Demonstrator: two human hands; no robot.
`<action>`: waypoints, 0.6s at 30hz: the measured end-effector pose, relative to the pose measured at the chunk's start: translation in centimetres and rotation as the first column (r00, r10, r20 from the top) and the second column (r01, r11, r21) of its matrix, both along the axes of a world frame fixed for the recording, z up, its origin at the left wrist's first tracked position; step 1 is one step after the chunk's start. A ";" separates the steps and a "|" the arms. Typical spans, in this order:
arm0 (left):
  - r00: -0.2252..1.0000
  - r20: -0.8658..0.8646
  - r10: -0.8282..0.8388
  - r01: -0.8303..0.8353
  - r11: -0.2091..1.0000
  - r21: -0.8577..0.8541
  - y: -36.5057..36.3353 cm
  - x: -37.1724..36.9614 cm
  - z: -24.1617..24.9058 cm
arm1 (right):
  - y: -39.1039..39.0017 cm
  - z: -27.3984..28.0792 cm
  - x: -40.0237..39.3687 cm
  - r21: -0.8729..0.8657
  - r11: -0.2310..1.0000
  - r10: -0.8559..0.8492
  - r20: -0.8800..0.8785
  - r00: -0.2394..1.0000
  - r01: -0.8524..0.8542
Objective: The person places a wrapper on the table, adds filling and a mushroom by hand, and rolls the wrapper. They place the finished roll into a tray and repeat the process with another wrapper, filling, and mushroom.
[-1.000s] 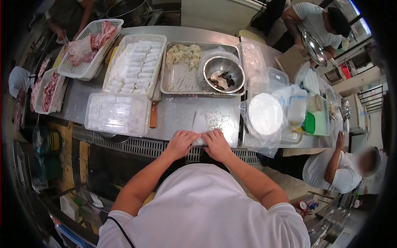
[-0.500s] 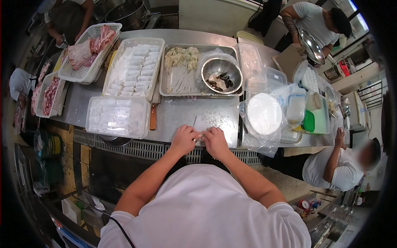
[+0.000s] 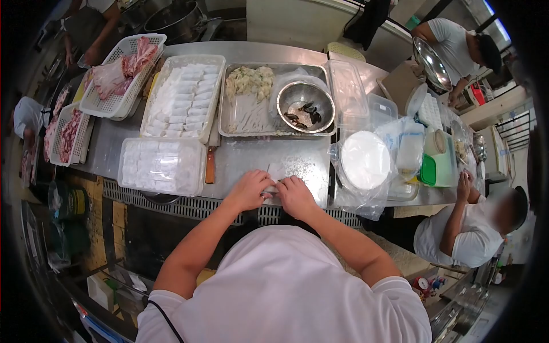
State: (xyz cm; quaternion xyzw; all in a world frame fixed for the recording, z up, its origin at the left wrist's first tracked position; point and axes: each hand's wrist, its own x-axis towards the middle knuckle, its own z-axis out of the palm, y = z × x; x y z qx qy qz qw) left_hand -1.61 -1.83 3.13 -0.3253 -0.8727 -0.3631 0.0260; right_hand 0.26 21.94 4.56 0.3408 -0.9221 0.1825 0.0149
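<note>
My left hand and my right hand meet at the near edge of the steel table, fingers closed on a small white spring roll. A thin pale flap of its wrapper lies flat on the wet tabletop beyond my fingertips. Most of the roll is hidden by my fingers. Farther back, a steel tray carries a mound of pale, green-flecked filling and a steel bowl with dark pieces inside. To the right is a stack of round white wrappers in a plastic bag.
Left stand a tub of finished rolls, a lidded container and white baskets of raw meat. A knife with a wooden handle lies beside the container. Co-workers stand right, upper right and upper left.
My left hand has shifted slightly up and left, its fingers now more over the roll. Less wrapper lies flat in front of my hands. The upper-right co-worker has moved to the right.
</note>
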 end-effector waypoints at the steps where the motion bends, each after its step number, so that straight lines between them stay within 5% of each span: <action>1: 1.000 -0.001 0.007 -0.007 1.000 0.009 0.0 0.0 -0.2 | 0.0 0.2 -0.2 -0.007 1.000 -0.009 0.035 0.999 0.009; 12: 0.973 0.024 0.230 -0.232 0.968 0.101 1.3 -1.4 -2.0 | 0.2 -0.4 -2.4 -0.077 0.994 -0.078 0.018 0.997 0.079; 18: 0.993 -0.042 0.113 -0.111 0.993 0.045 0.8 -0.8 -2.1 | 0.5 -0.5 -2.7 -0.087 0.992 -0.087 0.050 0.995 0.092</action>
